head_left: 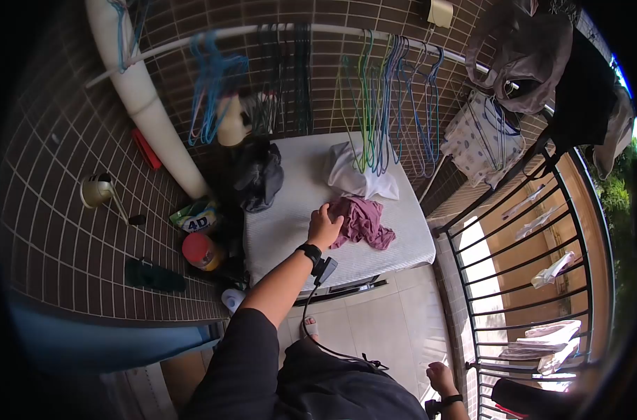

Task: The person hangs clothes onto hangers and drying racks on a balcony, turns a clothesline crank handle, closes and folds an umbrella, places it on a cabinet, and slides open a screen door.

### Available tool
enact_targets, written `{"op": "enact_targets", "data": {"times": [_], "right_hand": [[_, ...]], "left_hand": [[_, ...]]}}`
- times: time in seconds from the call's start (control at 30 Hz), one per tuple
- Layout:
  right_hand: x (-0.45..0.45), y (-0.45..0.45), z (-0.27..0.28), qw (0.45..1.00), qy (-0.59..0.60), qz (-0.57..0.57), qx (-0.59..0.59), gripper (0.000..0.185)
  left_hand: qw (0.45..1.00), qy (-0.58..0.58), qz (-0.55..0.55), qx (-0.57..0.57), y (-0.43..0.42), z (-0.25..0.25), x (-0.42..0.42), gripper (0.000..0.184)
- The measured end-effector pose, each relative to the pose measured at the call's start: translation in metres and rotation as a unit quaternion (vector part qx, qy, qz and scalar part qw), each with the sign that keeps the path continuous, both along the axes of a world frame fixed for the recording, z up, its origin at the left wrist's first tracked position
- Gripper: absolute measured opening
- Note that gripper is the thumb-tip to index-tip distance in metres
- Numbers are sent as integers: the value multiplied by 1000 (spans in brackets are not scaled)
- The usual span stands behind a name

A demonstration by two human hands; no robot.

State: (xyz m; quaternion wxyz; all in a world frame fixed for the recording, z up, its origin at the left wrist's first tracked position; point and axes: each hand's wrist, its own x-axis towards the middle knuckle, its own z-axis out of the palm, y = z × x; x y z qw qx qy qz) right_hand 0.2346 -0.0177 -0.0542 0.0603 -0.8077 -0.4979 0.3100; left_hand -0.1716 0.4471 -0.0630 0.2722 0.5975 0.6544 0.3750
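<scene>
My left hand point(324, 229) reaches over the white cover point(290, 238) on a waist-high surface. Its thumb and forefinger are apart at the left edge of a crumpled mauve cloth point(364, 222), and I see no firm grip on it. Just behind the mauve cloth lies a bunched white cloth point(360, 175). A dark bundle point(260, 175), perhaps cloth or a bag, rests at the surface's back left. Low on the right, my right hand point(441, 379) hangs near the railing with its fingers curled in, and nothing shows in it.
Many hangers point(385, 105) dangle from a white rail point(332, 29) above the surface. A fat white pipe point(147, 101) rises on the left. Below it stand a red-lidded jar point(200, 250) and a detergent bag point(194, 218). Black railings point(521, 255) run along the right.
</scene>
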Motion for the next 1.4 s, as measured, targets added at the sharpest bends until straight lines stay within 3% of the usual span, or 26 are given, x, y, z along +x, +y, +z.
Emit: {"op": "enact_targets", "data": {"times": [0.07, 0.17, 0.2, 0.3, 0.4, 0.43, 0.47, 0.57, 0.6, 0.7, 0.73, 0.77, 0.8, 0.83, 0.9, 0.97, 1.0, 1.03, 1.1, 1.17, 1.3, 1.4], "right_hand": [[-28, 41, 36, 1000, 7, 28, 12, 29], [-50, 82, 63, 997, 53, 53, -28, 31], [-54, 93, 69, 996, 52, 68, -31, 31], [-57, 127, 75, 994, 100, 47, -19, 28], [-69, 183, 97, 985, 137, 76, 72, 35], [-77, 206, 99, 982, 116, 95, 117, 47], [-88, 232, 105, 978, 157, 87, 108, 72], [-138, 300, 117, 919, 260, 193, 227, 111], [-154, 324, 126, 896, 262, 246, 261, 108], [-157, 364, 121, 897, 275, 252, 236, 49], [-151, 371, 131, 890, 364, 200, 185, 32], [-142, 377, 141, 872, 447, 149, 129, 18], [-129, 383, 136, 839, 511, 140, 126, 11], [-117, 386, 150, 823, 554, 92, 81, 16], [-103, 397, 162, 786, 596, 106, 126, 19], [-99, 405, 180, 756, 612, 99, 207, 21], [-100, 405, 200, 729, 666, 34, 156, 21], [-87, 413, 195, 670, 726, 90, 125, 19], [-79, 419, 199, 620, 778, 59, 75, 19], [-79, 430, 197, 635, 768, 17, 79, 19], [-79, 462, 191, 659, 746, -17, 95, 32], [-78, 466, 200, 640, 762, -34, 93, 33]], "left_hand": [[998, 55, 1, -23, 27, -20, 10, 65], [978, 153, -135, -47, 18, 13, 10, 69], [973, 181, -142, -23, 19, 5, 11, 60], [976, -69, -202, -47, 7, 7, 2, 52], [912, -293, -271, -90, -17, 38, -10, 40], [879, -374, -271, -118, -27, 56, -11, 38], [863, -386, -284, -157, -35, 74, -13, 41], [815, -490, -254, -179, -64, 112, 5, 44], [795, -515, -252, -196, -70, 116, 7, 46], [843, -464, -217, -165, -79, 159, 0, 47], [918, -340, -168, -119, -71, 141, -15, 51], [955, -265, -114, -69, -67, 123, -31, 53], [953, -277, -70, -101, -69, 131, -46, 53], [947, -289, -26, -134, -73, 138, -59, 54], [959, -257, 46, -111, -79, 130, -76, 54], [980, -139, 109, -92, -91, 166, -75, 54], [979, -148, 127, -54, -91, 160, -79, 53], [977, -157, 143, -16, -91, 154, -86, 52], [926, -334, 175, -24, -93, 169, -88, 45], [871, -452, 189, -33, -95, 199, -75, 44], [876, -459, 129, -71, -94, 230, -69, 44], [868, -481, 52, -112, -99, 255, -58, 30]]}}
